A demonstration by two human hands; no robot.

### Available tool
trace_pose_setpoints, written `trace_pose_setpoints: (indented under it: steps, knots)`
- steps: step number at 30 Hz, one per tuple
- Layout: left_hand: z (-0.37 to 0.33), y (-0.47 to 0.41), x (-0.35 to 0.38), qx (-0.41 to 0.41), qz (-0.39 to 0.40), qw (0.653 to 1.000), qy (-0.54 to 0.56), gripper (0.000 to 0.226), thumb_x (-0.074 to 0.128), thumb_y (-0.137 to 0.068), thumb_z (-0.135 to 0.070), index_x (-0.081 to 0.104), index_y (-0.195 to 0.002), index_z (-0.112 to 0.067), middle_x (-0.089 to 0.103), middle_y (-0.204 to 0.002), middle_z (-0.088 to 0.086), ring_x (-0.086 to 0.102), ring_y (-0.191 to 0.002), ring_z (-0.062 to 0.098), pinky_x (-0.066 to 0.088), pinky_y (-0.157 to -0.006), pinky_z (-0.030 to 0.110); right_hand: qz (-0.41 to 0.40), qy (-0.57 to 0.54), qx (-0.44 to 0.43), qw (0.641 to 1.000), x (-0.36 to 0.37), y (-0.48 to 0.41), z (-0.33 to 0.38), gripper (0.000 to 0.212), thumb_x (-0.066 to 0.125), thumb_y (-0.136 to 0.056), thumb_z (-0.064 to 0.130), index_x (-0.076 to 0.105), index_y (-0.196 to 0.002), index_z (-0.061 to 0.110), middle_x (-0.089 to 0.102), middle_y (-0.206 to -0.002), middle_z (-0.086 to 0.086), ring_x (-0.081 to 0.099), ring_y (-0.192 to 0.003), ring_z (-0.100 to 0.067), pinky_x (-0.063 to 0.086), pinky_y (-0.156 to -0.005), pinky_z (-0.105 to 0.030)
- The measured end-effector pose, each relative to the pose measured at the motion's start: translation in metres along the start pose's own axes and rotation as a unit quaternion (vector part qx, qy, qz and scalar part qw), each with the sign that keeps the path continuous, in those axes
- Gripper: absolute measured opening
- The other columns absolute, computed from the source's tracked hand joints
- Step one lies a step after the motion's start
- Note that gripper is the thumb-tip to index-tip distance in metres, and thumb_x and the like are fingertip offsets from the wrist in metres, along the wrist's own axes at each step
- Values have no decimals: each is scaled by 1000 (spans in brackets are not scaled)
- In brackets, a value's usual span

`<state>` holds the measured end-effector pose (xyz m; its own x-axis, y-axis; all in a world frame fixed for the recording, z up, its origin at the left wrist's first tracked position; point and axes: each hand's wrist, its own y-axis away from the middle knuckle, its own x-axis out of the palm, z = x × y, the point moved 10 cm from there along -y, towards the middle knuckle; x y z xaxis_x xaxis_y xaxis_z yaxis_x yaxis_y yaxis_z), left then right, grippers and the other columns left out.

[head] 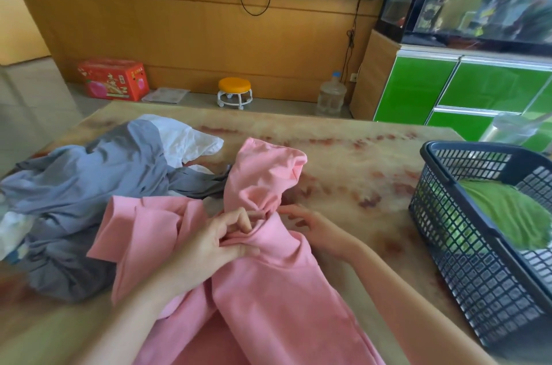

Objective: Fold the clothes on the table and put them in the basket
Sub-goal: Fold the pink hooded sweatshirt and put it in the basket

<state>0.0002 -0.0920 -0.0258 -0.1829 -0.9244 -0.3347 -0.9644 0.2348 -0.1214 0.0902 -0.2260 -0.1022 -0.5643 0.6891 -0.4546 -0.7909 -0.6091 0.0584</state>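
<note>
Marbled in beige and red, the table (343, 161) carries the whole job. The pink garment (268, 290) lies at its 6 o'clock edge, crumpled and unfolded, with one bunched part rising toward 12 o'clock.

The left hand (209, 242) is on the middle of the garment, thumb and curled fingers pinching up a ridge of cloth. The right hand (310, 224) sits just at 3 o'clock of that ridge. Its fingers are loosely spread, with the tips at the fabric's edge, and they seem to close on nothing.

The cloth looks soft, light and limp, probably a knit, so it should slump and wrinkle wherever it is unsupported. It is best taken at hems, seams or shoulders with both hands spread well apart. It would then be smoothed flat on the table before any fold.

A grey garment (89, 179) is heaped at 9 o'clock of the pink one and touches it. A white garment (185, 137) lies partly under the grey one at about 11 o'clock.

The dark mesh basket (442, 145) stands at 3 o'clock, well apart from the hands, with a green garment (513, 215) already lying inside.

Beyond the table's 12 o'clock edge are an orange stool (234, 92), a water bottle (331, 95) and a red box (113, 77) on the floor.
</note>
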Motion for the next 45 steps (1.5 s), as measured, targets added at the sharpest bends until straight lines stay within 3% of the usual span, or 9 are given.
trace_pose_setpoints:
  steps: [9,13,17,26,31,34,37,41,45]
  knots:
    - [23,13,-19,-44,14,991,-125,41,68,-61,-68,50,-78,-35,65,-104,-19,51,-116,5,33,-108,32,-43,-127,-24,991,-41,7,5,5,64,-88,16,63,-91,13,64,-104,0,60,-96,-10,46,-93,-31]
    - [6,8,-33,-7,-46,979,-201,25,67,-78,-46,51,-83,-27,57,-87,-12,52,-83,7,36,-73,19,-38,-125,-73,989,-66,12,56,5,52,-92,3,56,-92,6,61,-87,-3,59,-79,-5,47,-75,-17]
    - [-4,4,-47,2,-104,969,-225,16,66,-82,-35,52,-87,-31,58,-94,-17,51,-92,2,34,-78,10,-55,-68,-117,989,-83,10,106,3,53,-93,7,55,-94,9,56,-82,-6,50,-77,-16,41,-69,-24]
    - [-30,9,-80,19,-204,919,-336,26,61,-80,-47,62,-100,-30,50,-81,-7,45,-90,19,36,-84,34,-125,150,-159,968,-102,8,190,8,54,-96,17,56,-89,19,62,-72,-1,50,-63,-5,42,-60,-22]
    - [-1,12,-61,4,-161,923,-349,40,54,-79,-62,60,-84,-23,53,-78,-12,46,-89,16,26,-83,31,-49,118,10,992,-86,21,103,34,48,-91,48,66,-81,21,65,-75,8,56,-68,-8,45,-65,-25]
    - [14,14,-52,2,-128,927,-352,43,37,-74,-65,58,-78,-27,61,-79,-12,54,-89,17,24,-80,32,-12,22,82,996,-73,57,49,60,32,-89,55,74,-93,13,73,-96,4,65,-88,-6,47,-87,-20]
    - [16,12,-53,9,-124,949,-289,37,43,-77,-63,60,-80,-30,64,-82,-11,56,-88,20,40,-86,43,28,-32,136,990,-62,95,18,33,50,-86,58,69,-99,34,69,-101,23,60,-98,9,42,-95,-18]
    - [16,11,-53,9,-117,962,-247,27,50,-84,-59,57,-86,-33,65,-85,-11,54,-93,24,42,-87,48,19,65,92,993,-51,103,-3,34,77,-77,10,68,-110,11,62,-114,17,53,-103,18,39,-91,-7]
    - [10,12,-53,4,-133,959,-252,25,57,-83,-57,59,-83,-32,63,-83,-10,53,-93,18,42,-88,45,-171,-6,2,985,-107,115,38,9,68,-81,7,66,-87,14,73,-73,9,66,-67,0,48,-66,-15]
